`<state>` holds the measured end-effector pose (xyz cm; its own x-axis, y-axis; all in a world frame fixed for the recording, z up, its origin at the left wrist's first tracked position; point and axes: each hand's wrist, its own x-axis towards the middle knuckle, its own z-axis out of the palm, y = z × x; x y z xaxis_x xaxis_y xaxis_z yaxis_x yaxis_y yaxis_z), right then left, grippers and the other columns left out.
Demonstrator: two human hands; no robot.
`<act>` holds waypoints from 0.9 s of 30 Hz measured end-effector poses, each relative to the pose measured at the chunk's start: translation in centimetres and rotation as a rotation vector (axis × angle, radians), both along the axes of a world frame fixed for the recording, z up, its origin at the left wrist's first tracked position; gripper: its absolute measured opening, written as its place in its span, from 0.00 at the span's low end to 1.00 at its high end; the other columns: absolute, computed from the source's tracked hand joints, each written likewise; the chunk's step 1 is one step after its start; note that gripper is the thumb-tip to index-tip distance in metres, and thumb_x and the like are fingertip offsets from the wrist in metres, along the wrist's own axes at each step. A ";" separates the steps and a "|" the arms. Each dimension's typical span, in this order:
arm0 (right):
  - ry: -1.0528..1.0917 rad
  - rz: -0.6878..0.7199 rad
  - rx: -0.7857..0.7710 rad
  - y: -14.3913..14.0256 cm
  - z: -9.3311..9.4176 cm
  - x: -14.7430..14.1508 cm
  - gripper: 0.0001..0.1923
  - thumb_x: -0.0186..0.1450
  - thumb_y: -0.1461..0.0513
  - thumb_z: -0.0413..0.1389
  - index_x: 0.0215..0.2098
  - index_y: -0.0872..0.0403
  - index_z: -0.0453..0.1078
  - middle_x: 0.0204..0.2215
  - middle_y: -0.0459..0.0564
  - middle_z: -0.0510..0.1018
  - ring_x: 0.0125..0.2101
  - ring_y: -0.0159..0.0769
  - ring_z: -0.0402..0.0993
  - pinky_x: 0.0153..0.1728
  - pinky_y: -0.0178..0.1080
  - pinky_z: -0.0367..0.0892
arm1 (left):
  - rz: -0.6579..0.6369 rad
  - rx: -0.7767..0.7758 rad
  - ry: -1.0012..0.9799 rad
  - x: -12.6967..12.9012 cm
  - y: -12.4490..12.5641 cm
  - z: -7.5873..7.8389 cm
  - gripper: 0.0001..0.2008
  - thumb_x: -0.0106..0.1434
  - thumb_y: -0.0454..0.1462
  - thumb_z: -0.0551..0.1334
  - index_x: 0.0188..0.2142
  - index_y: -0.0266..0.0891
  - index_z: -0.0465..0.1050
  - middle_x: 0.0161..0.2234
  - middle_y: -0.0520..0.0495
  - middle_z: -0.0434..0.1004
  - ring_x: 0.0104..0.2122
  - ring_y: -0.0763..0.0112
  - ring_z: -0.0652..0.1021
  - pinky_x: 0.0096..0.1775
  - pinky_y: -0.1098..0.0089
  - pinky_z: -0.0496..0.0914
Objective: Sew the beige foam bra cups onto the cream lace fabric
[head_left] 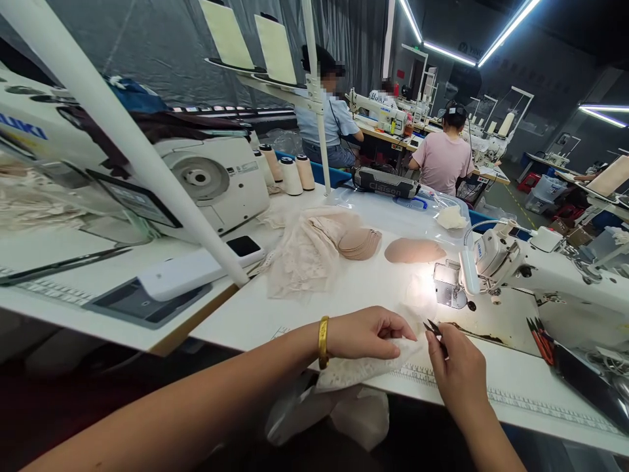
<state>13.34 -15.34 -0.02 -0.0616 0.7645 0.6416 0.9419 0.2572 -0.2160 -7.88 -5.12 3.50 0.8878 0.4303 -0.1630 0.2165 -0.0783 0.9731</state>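
Note:
My left hand (366,333), with a gold bracelet (323,342) on the wrist, pinches a piece of cream lace fabric (361,371) at the table's front edge. Part of the fabric hangs over that edge. Close by on the right, my right hand (458,364) is closed around small dark thread snips (432,327), their tips pointing up and left near the left fingertips. Beyond the hands, a sewing machine (491,257) lights its needle area. Left of it lie a flat tan fabric piece (414,250), a stack of tan cups (361,244) and a heap of lace (304,262).
Orange-handled snips (540,342) lie beside a black tray (590,383) at right. A slanted white pole (147,164) and a second machine (211,180) stand at left. Thread cones (291,177) are behind the lace. Several people sit at machines farther back.

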 end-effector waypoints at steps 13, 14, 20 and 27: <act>-0.110 0.112 -0.038 -2.2 0.4 0.0 0.12 0.77 0.57 0.46 0.38 0.52 0.67 0.22 0.42 0.71 0.23 0.33 0.68 0.27 0.36 0.55 | 0.064 -0.156 -0.008 -1.4 -0.6 0.5 0.18 0.54 0.37 0.65 0.46 0.41 0.81 0.39 0.52 0.82 0.38 0.66 0.78 0.41 0.73 0.70; -0.125 0.111 -0.032 -2.1 0.5 -0.3 0.13 0.77 0.58 0.46 0.37 0.52 0.67 0.22 0.42 0.71 0.23 0.33 0.68 0.27 0.37 0.55 | 0.063 -0.150 -0.003 -1.4 -0.7 0.5 0.18 0.54 0.37 0.64 0.46 0.40 0.81 0.39 0.52 0.82 0.38 0.66 0.78 0.41 0.73 0.70; -0.135 0.090 -0.030 -2.2 0.3 -1.2 0.14 0.77 0.58 0.45 0.35 0.51 0.65 0.21 0.41 0.69 0.21 0.33 0.65 0.26 0.37 0.52 | 0.063 -0.050 0.037 -2.0 -1.0 0.5 0.19 0.55 0.35 0.62 0.46 0.40 0.80 0.41 0.51 0.82 0.39 0.66 0.78 0.41 0.73 0.70; -0.139 0.087 -0.035 -2.0 0.0 -2.5 0.16 0.77 0.59 0.45 0.31 0.51 0.65 0.20 0.41 0.67 0.21 0.33 0.65 0.26 0.37 0.52 | 0.048 0.036 0.096 -2.3 -1.4 0.2 0.20 0.55 0.34 0.60 0.48 0.40 0.79 0.42 0.51 0.82 0.41 0.65 0.78 0.42 0.73 0.70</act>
<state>10.80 -17.33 0.01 -0.2149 0.7741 0.5954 0.9379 0.3335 -0.0951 -10.13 -6.56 3.65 0.8473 0.4789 -0.2295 0.3126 -0.1003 0.9446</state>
